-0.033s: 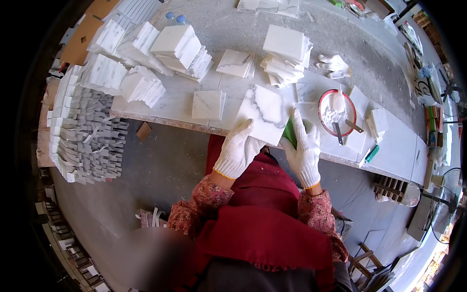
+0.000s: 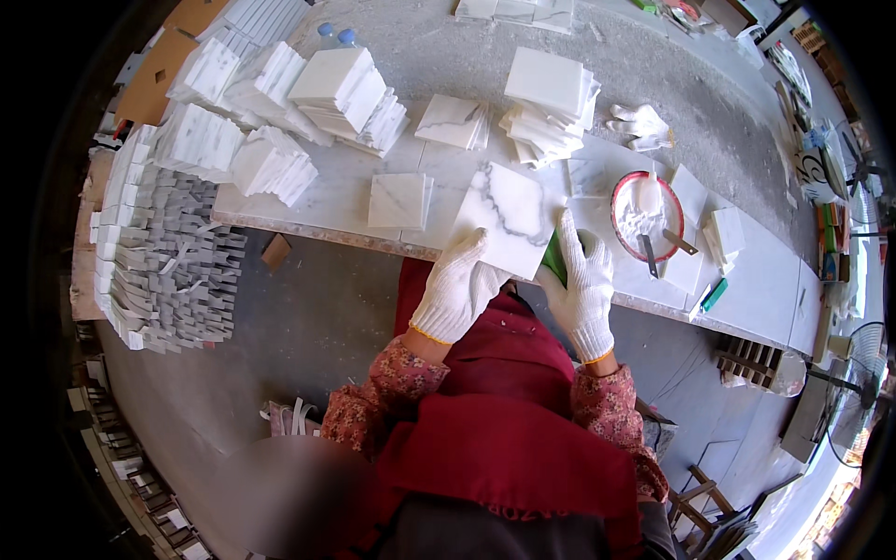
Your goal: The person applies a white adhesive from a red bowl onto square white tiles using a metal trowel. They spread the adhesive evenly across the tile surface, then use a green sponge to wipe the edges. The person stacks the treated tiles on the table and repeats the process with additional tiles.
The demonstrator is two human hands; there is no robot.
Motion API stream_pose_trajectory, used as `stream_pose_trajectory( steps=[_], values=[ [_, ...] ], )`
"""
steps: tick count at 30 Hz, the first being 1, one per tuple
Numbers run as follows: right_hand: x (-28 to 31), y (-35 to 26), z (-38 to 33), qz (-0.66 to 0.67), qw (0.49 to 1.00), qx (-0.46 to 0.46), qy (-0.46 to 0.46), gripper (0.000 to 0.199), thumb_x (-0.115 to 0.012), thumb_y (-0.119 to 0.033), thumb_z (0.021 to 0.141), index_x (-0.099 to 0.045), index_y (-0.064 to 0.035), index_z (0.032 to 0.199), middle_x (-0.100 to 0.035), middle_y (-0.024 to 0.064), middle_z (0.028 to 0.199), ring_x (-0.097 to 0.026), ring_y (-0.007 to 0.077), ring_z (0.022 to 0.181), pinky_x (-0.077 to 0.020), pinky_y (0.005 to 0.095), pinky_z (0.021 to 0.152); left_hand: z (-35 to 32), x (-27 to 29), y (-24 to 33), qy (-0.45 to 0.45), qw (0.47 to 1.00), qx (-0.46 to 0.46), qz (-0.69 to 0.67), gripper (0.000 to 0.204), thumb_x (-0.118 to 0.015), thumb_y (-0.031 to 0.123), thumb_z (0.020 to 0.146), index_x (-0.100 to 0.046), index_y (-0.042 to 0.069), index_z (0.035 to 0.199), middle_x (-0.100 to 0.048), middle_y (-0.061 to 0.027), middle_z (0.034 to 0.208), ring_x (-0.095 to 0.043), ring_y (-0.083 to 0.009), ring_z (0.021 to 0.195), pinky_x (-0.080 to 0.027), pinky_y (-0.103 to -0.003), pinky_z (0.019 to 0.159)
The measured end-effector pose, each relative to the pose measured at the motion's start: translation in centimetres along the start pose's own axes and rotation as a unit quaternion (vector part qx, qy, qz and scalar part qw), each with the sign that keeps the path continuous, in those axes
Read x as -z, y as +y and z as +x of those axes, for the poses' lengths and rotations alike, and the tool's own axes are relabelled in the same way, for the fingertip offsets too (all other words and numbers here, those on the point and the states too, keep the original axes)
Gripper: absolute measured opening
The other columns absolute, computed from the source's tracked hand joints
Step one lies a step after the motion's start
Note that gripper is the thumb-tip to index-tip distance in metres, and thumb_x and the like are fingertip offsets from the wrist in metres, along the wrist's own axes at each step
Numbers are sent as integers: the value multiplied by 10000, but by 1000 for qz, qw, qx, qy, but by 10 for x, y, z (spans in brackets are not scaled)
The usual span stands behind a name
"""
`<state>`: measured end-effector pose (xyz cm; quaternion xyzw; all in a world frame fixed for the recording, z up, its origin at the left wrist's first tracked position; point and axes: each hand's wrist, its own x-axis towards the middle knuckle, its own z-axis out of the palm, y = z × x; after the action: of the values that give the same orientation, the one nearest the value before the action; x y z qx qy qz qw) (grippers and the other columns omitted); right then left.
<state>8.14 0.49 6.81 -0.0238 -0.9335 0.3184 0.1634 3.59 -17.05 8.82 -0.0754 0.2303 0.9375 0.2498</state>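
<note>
Held tile (image 2: 504, 210) white, grey-veined; gloves (image 2: 451, 297) white, yellow-edged; sleeves (image 2: 397, 381) reddish floral; apron (image 2: 504, 443) dark red.

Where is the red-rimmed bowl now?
In the head view, the bowl sits on the table, to the right of the right hand, in front of the loose gloves.

Right fingers (image 2: 572, 241) hide the green object (image 2: 554, 258) — partly.

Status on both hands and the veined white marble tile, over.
Left hand gripping tile at near edge. Right hand holding green object beside tile. Red-rimmed round bowl farther right.
</note>
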Motion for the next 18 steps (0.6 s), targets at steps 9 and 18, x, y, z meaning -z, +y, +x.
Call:
stream_pose_trajectory(
  steps=[9,18],
  values=[
    [21,3,-36,77,992,19,-95,710,-786,-166,758,-508,-147,1412,-539,186,1153,-554,365,1018,-467,446,893,3,10,3,46,997,-19,57,274,-570,111,978,-539,-6,1224,-600,-106,1176,-607,-237,1114,-512,-389,974],
    [11,-10,-14,148,981,34,119,696,-747,-145,812,-447,-27,1428,-516,254,1244,-538,389,1097,-446,431,961,-4,-6,-29,43,996,13,75,429,-591,59,962,-473,76,1374,-578,-27,1214,-579,-122,1105,-514,-274,931]
  ],
)
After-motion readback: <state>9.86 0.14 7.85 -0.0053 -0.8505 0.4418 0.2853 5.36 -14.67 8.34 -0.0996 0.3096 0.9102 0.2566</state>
